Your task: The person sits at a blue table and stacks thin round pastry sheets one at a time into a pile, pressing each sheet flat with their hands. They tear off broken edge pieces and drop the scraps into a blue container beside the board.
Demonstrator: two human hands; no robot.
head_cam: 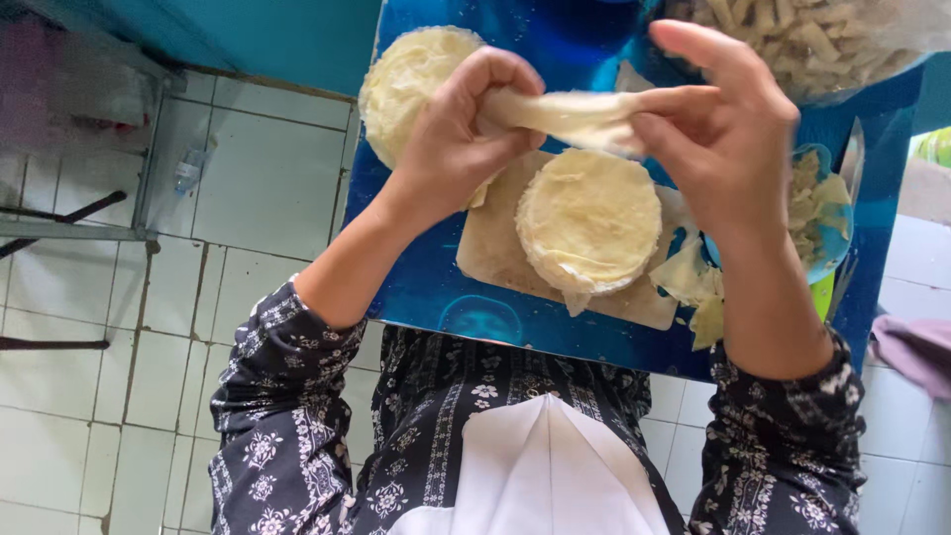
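Note:
My left hand and my right hand together hold a thin pale dough sheet, folded or rolled, stretched between them above the table. Directly below lies a round stack of the same pale sheets on a light cutting board. A second stack of sheets sits further back to the left, partly hidden by my left hand.
The board rests on a blue table. A clear bag of pale cut strips lies at the back right. A blue bowl with dough scraps and a knife sit at the right. Loose scraps lie beside the board. White tiled floor surrounds the table.

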